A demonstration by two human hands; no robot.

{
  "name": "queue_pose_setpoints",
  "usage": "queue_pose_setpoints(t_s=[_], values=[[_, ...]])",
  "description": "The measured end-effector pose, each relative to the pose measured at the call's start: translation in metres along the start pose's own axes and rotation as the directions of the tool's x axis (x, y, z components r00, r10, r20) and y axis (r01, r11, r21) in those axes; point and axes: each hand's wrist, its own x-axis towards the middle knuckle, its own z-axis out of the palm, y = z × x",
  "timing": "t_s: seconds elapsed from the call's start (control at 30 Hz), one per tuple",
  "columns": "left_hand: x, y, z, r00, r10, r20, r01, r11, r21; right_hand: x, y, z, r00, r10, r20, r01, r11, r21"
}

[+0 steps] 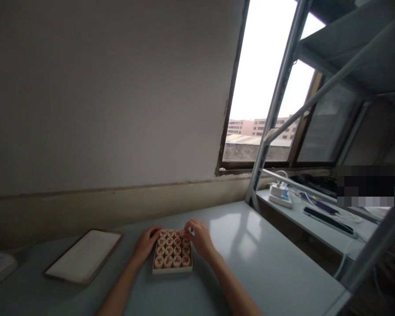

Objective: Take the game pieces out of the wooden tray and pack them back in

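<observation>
A shallow, pale square box (pixel 172 271) sits on the grey table in front of me. Round Chinese chess pieces (pixel 168 250) with red characters fill it in rows. My left hand (pixel 146 241) rests along the box's left side, its fingers curled against the far left corner. Over the far right corner is my right hand (pixel 197 235), its thumb and fingers bent together on a piece in the back row. The fingers partly cover that piece, and whether it is raised cannot be seen.
Left of the box lies a flat white panel with a brown rim (pixel 84 256), possibly a lid. A white object (pixel 0 267) stands at the far left edge. A metal frame (pixel 276 96) rises on the right, beside a shelf with a power strip (pixel 280 196) and phones (pixel 327 220).
</observation>
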Motion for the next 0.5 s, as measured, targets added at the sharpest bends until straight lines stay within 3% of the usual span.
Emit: queue_pose_setpoints(t_s=[0.1, 0.17, 0.3, 0.4, 0.5], values=[[-0.003, 0.003, -0.001, 1.000, 0.007, -0.019, -0.007, 1.000, 0.008, 0.003, 0.016, -0.006, 0.973, 0.159, -0.169, -0.124, 0.972, 0.201], [-0.004, 0.005, 0.000, 0.999, 0.017, -0.040, -0.016, 1.000, 0.026, 0.003, 0.032, -0.011, 0.950, 0.275, -0.151, -0.238, 0.945, 0.226], [-0.004, 0.005, 0.001, 0.996, 0.053, -0.072, -0.049, 0.998, 0.050, -0.001, 0.064, -0.017, 0.913, 0.400, -0.085, -0.395, 0.916, 0.070], [-0.003, 0.003, 0.001, 0.993, 0.076, -0.096, -0.069, 0.995, 0.070, -0.002, 0.073, -0.017, 0.907, 0.413, -0.075, -0.414, 0.910, 0.009], [-0.003, 0.003, 0.000, 0.990, 0.097, -0.100, -0.089, 0.993, 0.081, 0.000, 0.067, -0.019, 0.915, 0.343, -0.212, -0.374, 0.919, -0.127]])
